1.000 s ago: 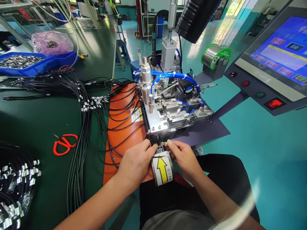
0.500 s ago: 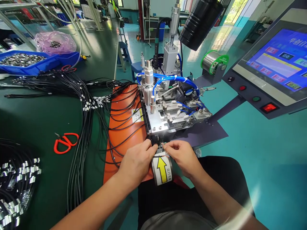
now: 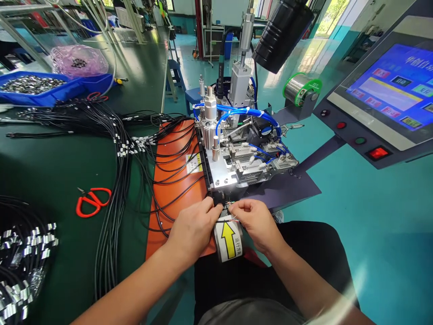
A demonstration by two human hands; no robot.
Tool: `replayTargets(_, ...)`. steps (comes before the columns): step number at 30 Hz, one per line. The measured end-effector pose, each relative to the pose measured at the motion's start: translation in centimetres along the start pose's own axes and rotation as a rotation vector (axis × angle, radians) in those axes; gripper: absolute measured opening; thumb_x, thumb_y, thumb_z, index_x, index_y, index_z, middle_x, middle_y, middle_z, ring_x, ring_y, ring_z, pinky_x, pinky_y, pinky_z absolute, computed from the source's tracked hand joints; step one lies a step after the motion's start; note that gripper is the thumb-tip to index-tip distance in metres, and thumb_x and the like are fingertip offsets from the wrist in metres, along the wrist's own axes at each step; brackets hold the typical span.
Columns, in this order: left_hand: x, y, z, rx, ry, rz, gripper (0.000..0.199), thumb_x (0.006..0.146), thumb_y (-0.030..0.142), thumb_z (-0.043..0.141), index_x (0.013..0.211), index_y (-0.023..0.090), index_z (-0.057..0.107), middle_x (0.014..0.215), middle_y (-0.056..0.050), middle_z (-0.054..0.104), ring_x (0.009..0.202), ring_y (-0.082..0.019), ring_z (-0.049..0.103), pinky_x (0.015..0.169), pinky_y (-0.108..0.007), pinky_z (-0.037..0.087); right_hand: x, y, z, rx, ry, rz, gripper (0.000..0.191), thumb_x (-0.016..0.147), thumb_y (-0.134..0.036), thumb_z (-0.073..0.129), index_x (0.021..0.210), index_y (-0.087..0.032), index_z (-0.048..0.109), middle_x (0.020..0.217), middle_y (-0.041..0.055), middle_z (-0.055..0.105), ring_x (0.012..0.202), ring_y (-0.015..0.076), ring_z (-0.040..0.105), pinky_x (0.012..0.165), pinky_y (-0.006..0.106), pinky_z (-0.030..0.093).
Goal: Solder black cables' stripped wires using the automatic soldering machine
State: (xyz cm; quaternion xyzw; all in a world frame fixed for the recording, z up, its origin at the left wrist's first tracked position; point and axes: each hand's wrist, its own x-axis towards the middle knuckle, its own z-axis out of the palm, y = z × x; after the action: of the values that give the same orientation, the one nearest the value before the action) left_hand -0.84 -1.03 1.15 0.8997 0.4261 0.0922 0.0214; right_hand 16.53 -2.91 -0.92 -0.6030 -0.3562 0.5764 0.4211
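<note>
My left hand point(image 3: 192, 228) is closed at the front edge of the soldering machine point(image 3: 221, 174), thumb and forefinger resting at its feed slot. A black cable point(image 3: 221, 221) comes out under that thumb, its end split into thin coloured wires. Facing it, my right hand point(image 3: 257, 223) pinches the thin wires point(image 3: 233, 218) between thumb and forefinger. The fingertips of both hands almost meet, and they partly hide the wire ends. Just below them is a round roller with a yellow arrow label point(image 3: 229, 239).
Several black cables run over the orange plate point(image 3: 179, 198) on the left. Red-handled scissors point(image 3: 93, 201) and cable bundles point(image 3: 113, 221) lie on the green table. A solder spool point(image 3: 301, 89) and a control screen point(image 3: 395, 85) stand at the right. A blue tray point(image 3: 34, 85) holds metal parts.
My right hand's fingertips have shifted slightly left, closer to the slot. My left hand keeps its place.
</note>
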Motion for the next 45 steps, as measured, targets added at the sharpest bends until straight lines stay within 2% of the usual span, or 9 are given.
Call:
replayTargets(7, -0.1, -0.1, 0.2, -0.005, 0.004, -0.002, 0.023, 0.088, 0.012, 0.051, 0.104, 0.020, 0.066, 0.082, -0.002, 0.059, 0.066, -0.015, 0.055, 0.056, -0.026, 0.041, 0.2, 0.1, -0.3, -0.176, 0.034, -0.057, 0.020, 0.075, -0.033, 0.066, 0.073, -0.014, 0.071, 0.066, 0.0033, 0.065, 0.058, 0.0137, 0.052, 0.056, 0.026, 0.040)
replayTargets(14, -0.1, -0.1, 0.2, -0.004, 0.018, 0.008, 0.023, 0.087, 0.010, 0.053, 0.104, 0.019, 0.066, 0.083, -0.002, 0.060, 0.066, -0.015, 0.054, 0.056, -0.026, 0.039, 0.6, -0.1, -0.9, -0.384, 0.034, -0.151, 0.018, 0.075, -0.030, 0.062, 0.069, -0.016, 0.072, 0.065, 0.0034, 0.067, 0.059, 0.0157, 0.055, 0.057, 0.028, 0.042)
replayTargets(22, -0.2, -0.3, 0.7, 0.007, 0.046, 0.017, 0.023, 0.087, 0.011, 0.055, 0.105, 0.020, 0.066, 0.082, -0.001, 0.059, 0.066, -0.016, 0.053, 0.055, -0.028, 0.038, 0.7, -0.7, -0.9, -0.447, 0.043, -0.134, 0.012, 0.071, -0.025, 0.062, 0.069, -0.016, 0.070, 0.066, 0.0032, 0.067, 0.057, 0.0152, 0.056, 0.057, 0.027, 0.044)
replayTargets(35, -0.2, -0.3, 0.5, -0.011, 0.043, 0.016, 0.022, 0.088, 0.011, 0.054, 0.105, 0.020, 0.065, 0.083, -0.002, 0.059, 0.068, -0.016, 0.054, 0.055, -0.027, 0.035, 0.3, -0.8, -1.1, -0.498, 0.087, -0.191, 0.020, 0.082, -0.035, 0.059, 0.076, -0.018, 0.067, 0.065, -0.0002, 0.063, 0.058, 0.0138, 0.053, 0.055, 0.026, 0.041)
replayTargets(45, -0.2, -0.3, 0.6, -0.024, 0.048, 0.021, 0.023, 0.087, 0.010, 0.054, 0.105, 0.020, 0.065, 0.083, -0.001, 0.059, 0.068, -0.016, 0.054, 0.055, -0.028, 0.035, 0.6, -0.5, -1.4, -0.560, 0.076, -0.274, 0.017, 0.087, -0.031, 0.056, 0.078, -0.019, 0.065, 0.069, -0.0006, 0.063, 0.062, 0.0148, 0.057, 0.059, 0.027, 0.042)
